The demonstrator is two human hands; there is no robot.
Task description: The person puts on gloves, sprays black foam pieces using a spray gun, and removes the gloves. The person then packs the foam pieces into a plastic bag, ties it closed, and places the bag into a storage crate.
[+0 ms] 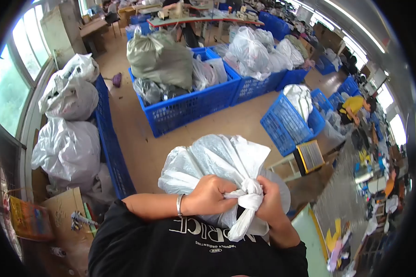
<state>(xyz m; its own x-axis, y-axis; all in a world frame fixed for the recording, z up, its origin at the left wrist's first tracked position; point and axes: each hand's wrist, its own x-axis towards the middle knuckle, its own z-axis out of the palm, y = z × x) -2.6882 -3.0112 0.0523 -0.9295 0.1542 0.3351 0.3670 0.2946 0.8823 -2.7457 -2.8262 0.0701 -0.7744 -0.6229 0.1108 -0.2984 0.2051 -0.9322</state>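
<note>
- Left hand (207,195): closed, thumb and curled fingers pinching twisted plastic at the left of the knot (251,195); a metal bracelet (180,205) encircles the wrist.
- Right hand (271,201): curled in against the knot's right side, gripping plastic there; its fingertips are partly hidden, so the exact hold cannot be told.
- White plastic bag (208,154): held in front of the black shirt (143,244), its full body bulging beyond the hands and its loose tail (241,226) hanging toward the wearer. Whether anything supports it from beneath cannot be seen.
- Purpose of the grip (inferred): opposed hands close to the knot put tension on the neck and keep the folds gathered, while the bulk stays clear of the fingers.
- Blue crate (194,115): on the floor (134,157) beyond the bag; a grey-green sack (159,57) rises above its rim near the left end, the walls probably serving to confine such soft loads.
- Tilted blue crate (282,123): to the right, with a striped white bag (298,99) in its mouth.
- White bags (68,145): piled along the left side, between the window wall and a long blue crate side (107,134), which likely stops them spreading.
</note>
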